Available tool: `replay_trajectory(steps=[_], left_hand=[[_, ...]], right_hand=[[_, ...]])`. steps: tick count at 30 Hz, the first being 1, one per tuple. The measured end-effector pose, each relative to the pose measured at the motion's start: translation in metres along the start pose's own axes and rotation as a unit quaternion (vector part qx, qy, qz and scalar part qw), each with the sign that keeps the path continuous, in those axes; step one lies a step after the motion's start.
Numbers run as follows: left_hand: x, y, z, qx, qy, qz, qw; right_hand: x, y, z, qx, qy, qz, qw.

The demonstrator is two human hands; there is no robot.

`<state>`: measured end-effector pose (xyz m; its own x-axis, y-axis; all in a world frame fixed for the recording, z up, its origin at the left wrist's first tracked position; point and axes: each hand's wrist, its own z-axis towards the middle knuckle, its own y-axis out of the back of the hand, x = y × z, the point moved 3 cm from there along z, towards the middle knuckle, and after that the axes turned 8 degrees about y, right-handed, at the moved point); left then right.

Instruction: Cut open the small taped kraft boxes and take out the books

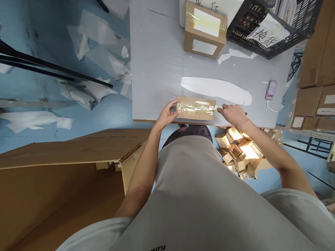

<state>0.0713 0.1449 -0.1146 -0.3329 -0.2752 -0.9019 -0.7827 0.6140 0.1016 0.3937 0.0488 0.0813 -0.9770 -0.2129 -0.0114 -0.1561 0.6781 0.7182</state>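
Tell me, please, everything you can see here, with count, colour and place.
grey table: one, centre.
flat brown cardboard box wrapped in clear tape: one, table's near edge.
larger brown cardboard box with white labels: one, table's far edge.
black plastic crate: one, table's far right corner, white paper sign on it.
long white paper strip: one, behind the flat box.
small brown cartons: a heap, floor under the right arm.
clear plastic scraps: many, blue floor at left.
big brown cardboard carton: one, lower left.
left hand: grips the flat box's left end.
right hand: pinches a thin tool, kind unclear, at the box's right end.
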Motion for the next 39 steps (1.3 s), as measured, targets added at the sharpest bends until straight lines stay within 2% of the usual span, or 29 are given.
replay_trajectory(steps=[3, 6, 8, 10, 13, 16, 19, 21, 23, 26, 28, 30, 32, 34, 36, 39], left_hand=[[0.010, 0.016, 0.000, -0.022, -0.003, -0.021, 1.000], [0.018, 0.029, 0.000, -0.034, 0.013, -0.041, 0.999], [0.021, 0.034, 0.001, -0.037, 0.021, -0.044, 0.998], [0.022, 0.038, 0.001, -0.039, 0.025, -0.037, 0.998], [0.025, 0.048, 0.000, -0.053, 0.042, -0.013, 0.998], [0.033, 0.065, -0.002, -0.081, 0.070, -0.002, 0.994], [0.042, 0.078, -0.002, -0.091, 0.084, 0.013, 0.992], [0.046, 0.074, 0.002, -0.091, 0.087, 0.034, 0.991], [0.048, 0.055, 0.009, -0.085, 0.091, 0.049, 0.991], [0.045, 0.005, 0.024, -0.050, 0.097, 0.032, 0.994], [0.041, -0.030, 0.034, -0.005, 0.090, 0.010, 0.996], [0.035, -0.052, 0.040, 0.026, 0.078, 0.013, 0.997], [0.026, -0.053, 0.041, 0.011, 0.067, 0.039, 0.997], [0.010, -0.038, 0.037, -0.038, 0.054, 0.058, 0.996], [-0.014, -0.022, 0.029, -0.080, 0.028, 0.049, 0.995], [-0.060, -0.011, 0.017, -0.093, -0.005, 0.025, 0.995]], right_hand=[[-0.006, -0.017, -0.003, -0.093, 0.023, 0.112, 0.989], [0.002, -0.047, 0.011, -0.201, 0.019, 0.281, 0.938], [0.014, -0.069, 0.026, -0.261, -0.023, 0.401, 0.878], [0.028, -0.089, 0.038, -0.304, -0.085, 0.502, 0.806], [0.042, -0.108, 0.045, -0.340, -0.185, 0.596, 0.704], [0.054, -0.113, 0.046, -0.329, -0.238, 0.655, 0.637], [0.070, -0.108, 0.051, -0.287, -0.218, 0.715, 0.599], [0.077, -0.099, 0.052, -0.291, -0.208, 0.733, 0.579], [0.075, -0.088, 0.048, -0.322, -0.210, 0.730, 0.565], [0.057, -0.072, 0.035, -0.368, -0.221, 0.703, 0.567], [0.040, -0.063, 0.028, -0.383, -0.235, 0.676, 0.585], [0.028, -0.058, 0.024, -0.377, -0.249, 0.648, 0.614], [0.022, -0.054, 0.023, -0.361, -0.251, 0.616, 0.654], [0.024, -0.051, 0.020, -0.355, -0.252, 0.563, 0.703], [0.031, -0.046, 0.012, -0.364, -0.260, 0.498, 0.743], [0.051, -0.039, -0.004, -0.347, -0.258, 0.451, 0.781]])
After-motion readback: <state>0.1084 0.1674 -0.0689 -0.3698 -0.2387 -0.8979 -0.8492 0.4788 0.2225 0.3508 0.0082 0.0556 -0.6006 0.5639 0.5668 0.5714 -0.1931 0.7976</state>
